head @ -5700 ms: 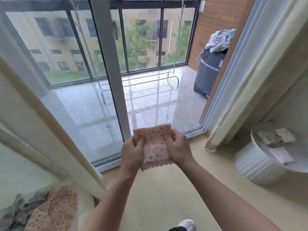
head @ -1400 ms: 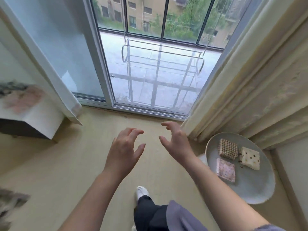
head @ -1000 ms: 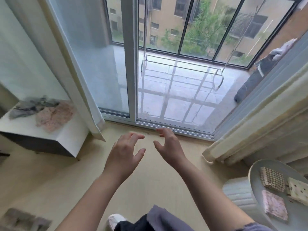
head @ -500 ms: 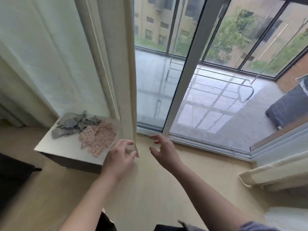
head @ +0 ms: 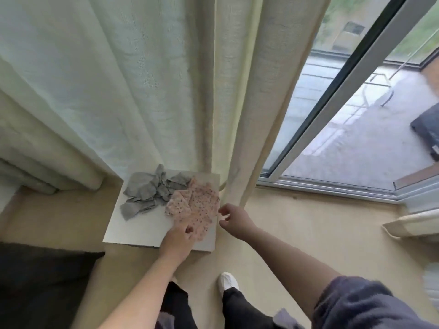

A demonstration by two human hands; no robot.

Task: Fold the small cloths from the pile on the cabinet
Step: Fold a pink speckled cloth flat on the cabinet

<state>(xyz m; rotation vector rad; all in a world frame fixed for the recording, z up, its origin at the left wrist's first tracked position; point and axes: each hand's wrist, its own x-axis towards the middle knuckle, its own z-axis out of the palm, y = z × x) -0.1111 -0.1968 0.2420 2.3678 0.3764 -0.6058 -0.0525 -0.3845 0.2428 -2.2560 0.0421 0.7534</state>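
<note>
While the left hand [head: 179,236] touches the pink dotted cloth [head: 199,205] just ahead on the cabinet [head: 137,230], grip unclear, and the right hand [head: 234,218] hovers empty, half-open, overlapping layers may lift together.

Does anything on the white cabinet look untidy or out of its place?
Nothing is spilled or damaged. The grey cloths lie crumpled in a heap on the cabinet; the pink spotted cloths beside them lie unfolded, reaching its right edge.
</note>
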